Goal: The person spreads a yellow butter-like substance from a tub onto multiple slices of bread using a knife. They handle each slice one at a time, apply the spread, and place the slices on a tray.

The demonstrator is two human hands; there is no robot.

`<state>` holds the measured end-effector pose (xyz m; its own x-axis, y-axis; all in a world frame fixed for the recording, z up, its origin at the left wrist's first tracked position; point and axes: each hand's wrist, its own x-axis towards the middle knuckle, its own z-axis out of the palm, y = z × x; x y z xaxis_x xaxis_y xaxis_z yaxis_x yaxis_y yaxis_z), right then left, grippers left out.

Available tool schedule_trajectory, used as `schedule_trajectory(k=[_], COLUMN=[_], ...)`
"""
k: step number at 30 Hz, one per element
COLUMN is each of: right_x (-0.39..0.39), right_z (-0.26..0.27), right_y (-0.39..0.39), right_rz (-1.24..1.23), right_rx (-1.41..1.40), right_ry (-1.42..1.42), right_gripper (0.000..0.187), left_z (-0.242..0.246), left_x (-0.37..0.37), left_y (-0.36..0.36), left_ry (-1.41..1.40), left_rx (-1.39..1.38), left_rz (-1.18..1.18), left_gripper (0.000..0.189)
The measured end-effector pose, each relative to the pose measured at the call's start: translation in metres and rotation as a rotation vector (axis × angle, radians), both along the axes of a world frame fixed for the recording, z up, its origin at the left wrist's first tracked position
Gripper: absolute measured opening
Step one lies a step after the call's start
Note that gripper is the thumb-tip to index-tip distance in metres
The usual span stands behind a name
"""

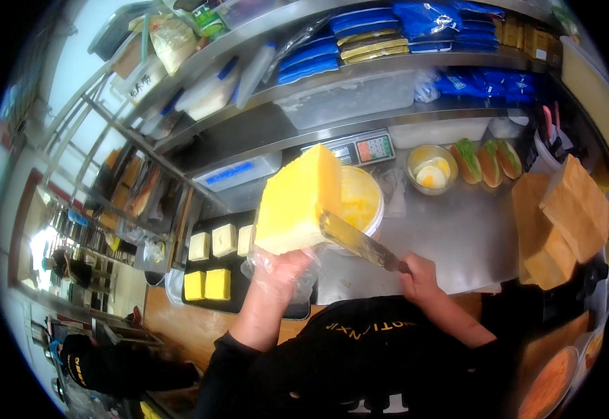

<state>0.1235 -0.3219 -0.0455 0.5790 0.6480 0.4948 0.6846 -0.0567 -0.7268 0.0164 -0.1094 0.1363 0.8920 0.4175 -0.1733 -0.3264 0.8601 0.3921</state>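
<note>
My left hand (283, 267), in a clear plastic glove, holds up a square block of bread or cake (294, 204) from below. Its upper faces carry a smooth yellow spread, while the lower edge is paler. In my right hand (420, 277) is the handle of a flat metal spatula (362, 243) smeared with yellow, its blade tip against the block's lower right corner. Behind the block stands a white tub (361, 209) of yellow spread, partly hidden. To the left, a dark tray (231, 306) bears several pale blocks (224, 239) and two yellow-coated ones (217, 284).
At the back are a digital scale (367, 149), a bowl with egg (432, 168) and three lettuce-filled rolls (485, 162). Brown paper bags (561, 225) stand right on the steel worktop (456, 235). Shelves (346, 118) overhang the back. Another person (115, 366) is at lower left.
</note>
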Motion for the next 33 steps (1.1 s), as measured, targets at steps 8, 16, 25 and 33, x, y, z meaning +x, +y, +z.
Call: schedule_trajectory(k=[8,16,25,33], right_x=[0.007,0.008,0.021,0.063], right_z=[-0.01,0.011,-0.002,0.028], right_y=[-0.026,0.009,0.007,-0.031], right_rz=[-0.068,-0.04,-0.221,-0.162], right_rx=[0.1,0.186,0.095,0.058], right_ry=[0.002,-0.114,0.011,0.196], right_gripper=[0.019,0.02,0.015,0.018], left_z=[0.007,0.002,0.001,-0.003], left_x=[0.003,0.001,-0.005,-0.004], left_y=[0.006,-0.016,-0.008,0.001], left_ry=[-0.109,0.066,-0.151,0.031], left_rx=[-0.015,0.03,0.283,0.019], left_rz=[-0.049,-0.062,-0.138,-0.039], left_gripper=[0.036,0.04,0.04,0.04])
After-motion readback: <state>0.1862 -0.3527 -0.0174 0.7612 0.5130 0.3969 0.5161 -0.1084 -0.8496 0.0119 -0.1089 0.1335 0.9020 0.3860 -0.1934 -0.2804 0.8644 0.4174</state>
